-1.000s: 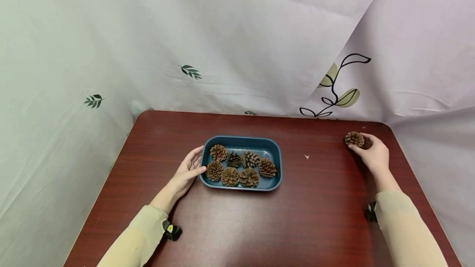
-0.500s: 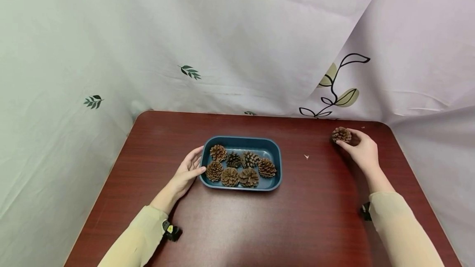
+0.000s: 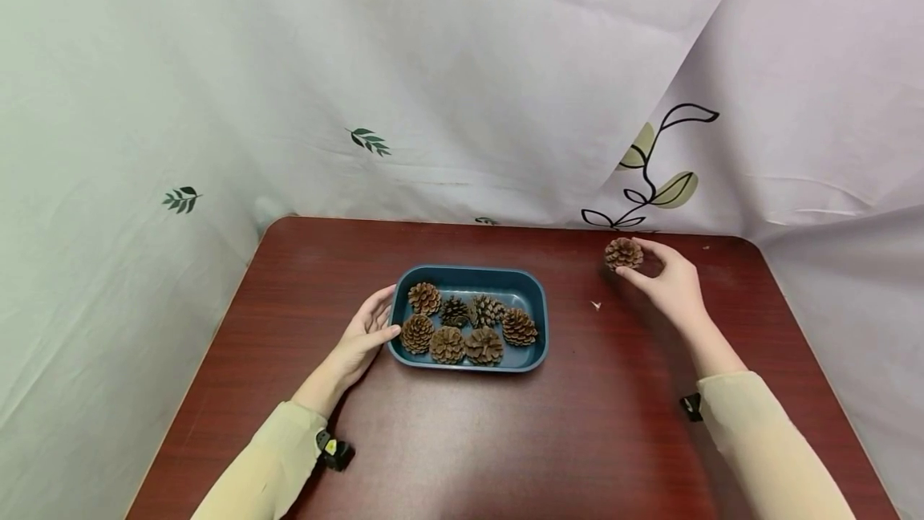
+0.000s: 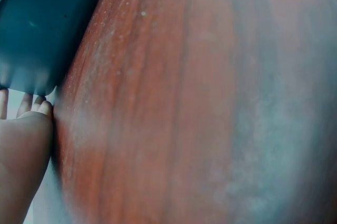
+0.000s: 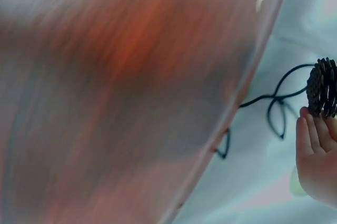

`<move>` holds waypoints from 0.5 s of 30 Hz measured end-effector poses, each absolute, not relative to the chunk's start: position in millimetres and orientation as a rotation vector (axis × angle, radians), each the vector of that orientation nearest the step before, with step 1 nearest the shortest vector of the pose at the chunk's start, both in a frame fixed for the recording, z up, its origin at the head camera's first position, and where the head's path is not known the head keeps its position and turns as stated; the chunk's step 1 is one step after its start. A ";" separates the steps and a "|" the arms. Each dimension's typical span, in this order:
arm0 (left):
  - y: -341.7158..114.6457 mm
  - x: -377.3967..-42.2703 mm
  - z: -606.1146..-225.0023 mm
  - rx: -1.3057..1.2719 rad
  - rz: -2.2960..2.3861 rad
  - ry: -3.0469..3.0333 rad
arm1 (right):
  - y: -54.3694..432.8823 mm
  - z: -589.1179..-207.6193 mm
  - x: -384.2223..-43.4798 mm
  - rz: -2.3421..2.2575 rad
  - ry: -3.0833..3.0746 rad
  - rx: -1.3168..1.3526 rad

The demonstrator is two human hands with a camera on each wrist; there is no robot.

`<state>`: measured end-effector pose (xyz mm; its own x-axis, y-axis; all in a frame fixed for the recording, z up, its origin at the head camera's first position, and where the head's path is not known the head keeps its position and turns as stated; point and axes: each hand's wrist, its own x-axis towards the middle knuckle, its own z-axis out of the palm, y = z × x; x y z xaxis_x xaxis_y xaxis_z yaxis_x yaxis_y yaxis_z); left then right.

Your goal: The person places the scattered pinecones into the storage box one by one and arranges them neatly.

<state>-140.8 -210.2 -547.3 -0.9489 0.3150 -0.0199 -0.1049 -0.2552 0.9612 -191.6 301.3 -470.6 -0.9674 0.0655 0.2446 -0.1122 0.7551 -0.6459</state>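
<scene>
In the head view my right hand (image 3: 670, 286) pinches a brown pine cone (image 3: 623, 254) between thumb and fingers, above the back right part of the table. The right wrist view shows that pine cone (image 5: 322, 88) at the fingertips, against the curtain. A blue plastic tray (image 3: 469, 367) stands mid-table with several pine cones (image 3: 447, 344) in it, mostly along the front and left. My left hand (image 3: 364, 335) holds the tray's left end, thumb at the rim and fingers along the outer wall. In the left wrist view the fingers (image 4: 25, 105) meet the tray's end wall.
The reddish-brown wooden table (image 3: 462, 440) backs onto a white patterned curtain (image 3: 469, 103). A tiny pale scrap (image 3: 596, 306) lies on the wood between the tray and my right hand. Small black cameras (image 3: 334, 451) are strapped at both wrists.
My right hand has carried the pine cone leftward and slightly back, from the table's right side toward the tray. The left hand and the tray have stayed in place.
</scene>
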 end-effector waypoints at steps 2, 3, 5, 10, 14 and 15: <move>-210.1 -140.9 -547.3 0.259 2.282 1.723 | 293.2 -467.1 -190.5 1.033 -2.691 0.065; -210.1 -140.9 -547.2 0.257 2.281 1.724 | 289.2 -465.2 -189.6 1.041 -2.685 0.078; -210.1 -140.8 -546.7 0.258 2.280 1.725 | 281.4 -461.6 -187.8 1.082 -2.671 0.115; -210.5 -141.3 -548.0 0.278 2.287 1.729 | 263.5 -453.7 -180.8 1.179 -2.647 0.230; -210.5 -141.4 -549.4 0.279 2.296 1.723 | 250.0 -451.3 -173.8 1.169 -2.646 0.314; -210.5 -141.3 -549.6 0.283 2.295 1.724 | 246.5 -451.1 -172.2 1.169 -2.645 0.338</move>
